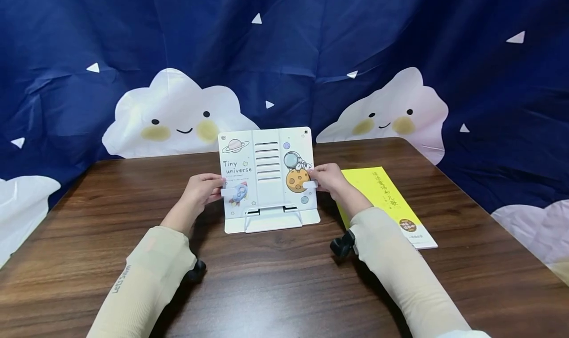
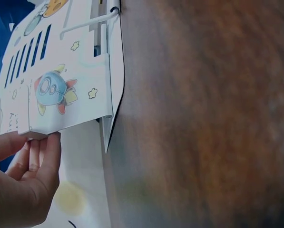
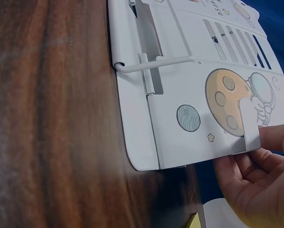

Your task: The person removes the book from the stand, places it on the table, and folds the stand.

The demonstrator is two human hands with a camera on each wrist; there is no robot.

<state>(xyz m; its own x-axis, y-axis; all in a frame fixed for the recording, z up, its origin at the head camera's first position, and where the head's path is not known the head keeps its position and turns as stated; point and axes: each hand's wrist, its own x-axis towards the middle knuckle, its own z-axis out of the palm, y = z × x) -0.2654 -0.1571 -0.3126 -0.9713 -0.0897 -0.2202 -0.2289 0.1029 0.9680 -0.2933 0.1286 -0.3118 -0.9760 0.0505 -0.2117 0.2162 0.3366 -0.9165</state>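
A white book stand printed with a rocket, a planet and an astronaut stands propped up on the table, its slotted panel leaning back. My left hand holds its left edge; in the left wrist view the thumb and fingers of that hand pinch beside a white side clip. At the opposite edge my right hand grips the panel by the other clip. The right wrist view has this hand's fingers curled at the edge, partly hidden behind the panel. A white wire bracket crosses the bottom.
To the right lies a yellow book with a white lower strip, partly covered by my right forearm. The brown wooden table ends at a dark blue curtain with smiling clouds. Black wrist cameras hang under both sleeves.
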